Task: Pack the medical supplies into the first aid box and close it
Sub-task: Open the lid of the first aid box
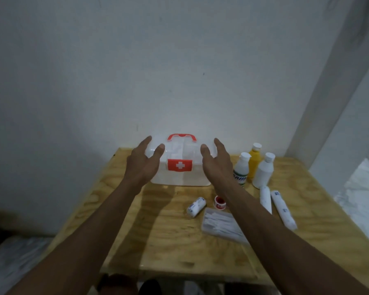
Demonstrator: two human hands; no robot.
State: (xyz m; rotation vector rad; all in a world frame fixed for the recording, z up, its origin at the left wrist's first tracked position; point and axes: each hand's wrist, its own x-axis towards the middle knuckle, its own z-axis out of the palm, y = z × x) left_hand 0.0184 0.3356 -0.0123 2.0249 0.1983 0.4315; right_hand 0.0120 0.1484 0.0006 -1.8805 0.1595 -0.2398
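Basically nothing is packed yet. Going left to right: the left hand (144,165) is spread open, grip released and holding nothing, sitting right at the left end of the first aid box (180,165). I can't tell if the fingertips actually touch the lid or just hover over it.

The box sits at the back middle of the wooden bench (158,241), lid down, red handle (181,137) on top and the red latch (180,165) with the white cross facing front. It looks shut to me.

The right hand (216,162) mirrors the left at the other end, also open and empty.

All the supplies are outside the box. In front of it lie a short bandage roll (196,206), a small red tape spool (219,202) and a clear flat packet (220,225), the last two partly behind the right forearm. Further right stand three bottles: a labelled white bottle (241,167), a yellow bottle (254,161) and a plain white bottle (264,170). In front of them lie two long wrapped rolls (282,209).

My guess is the box gets opened first. Then everything goes in and the latch gets snapped.
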